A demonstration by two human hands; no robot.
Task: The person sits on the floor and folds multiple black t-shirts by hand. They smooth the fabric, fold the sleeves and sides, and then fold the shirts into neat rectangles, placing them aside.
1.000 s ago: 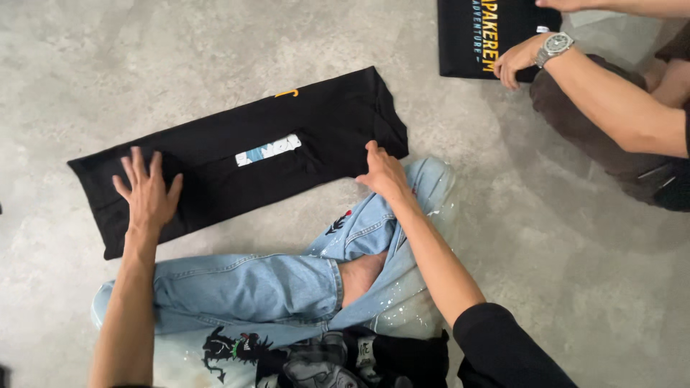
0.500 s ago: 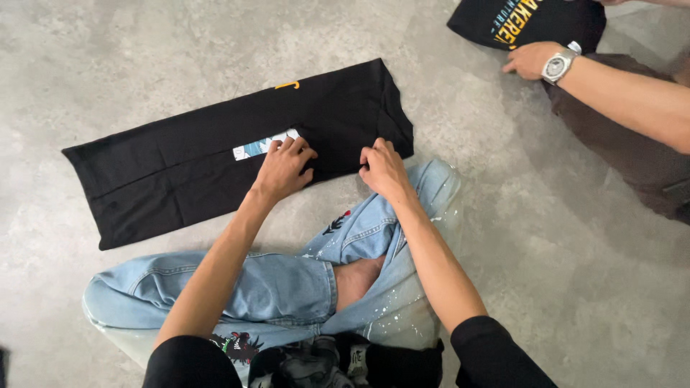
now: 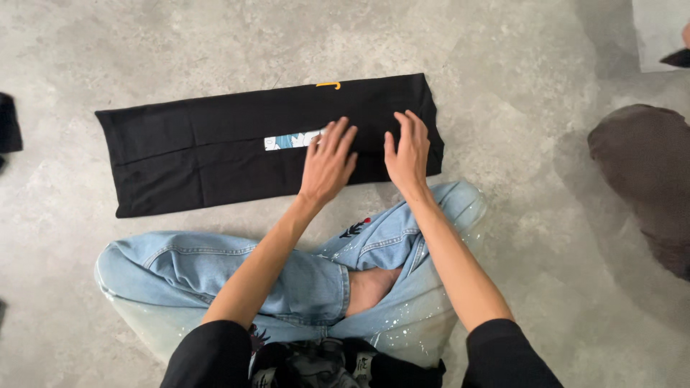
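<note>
Two bare hands were seen in the head view, both laid flat on one black garment (image 3: 215,154) that was folded into a long strip on the concrete floor (image 3: 503,86). Nearest the camera, one pair of light blue jeans (image 3: 215,269) was worn on crossed legs, with one bare foot (image 3: 370,287) showing between them. Just beyond the knees, the left hand (image 3: 327,164) was pressed palm down on the strip right of its middle, fingers spread and straight, nothing gripped. The right hand (image 3: 407,152) was placed just beside it, near the strip's right end, fingers likewise open and flat on the cloth. One small pale printed patch (image 3: 287,141) was partly covered by the left fingertips. One small yellow mark (image 3: 328,85) was noted at the strip's far edge. One brown shape (image 3: 647,172) lay well apart at the right.
</note>
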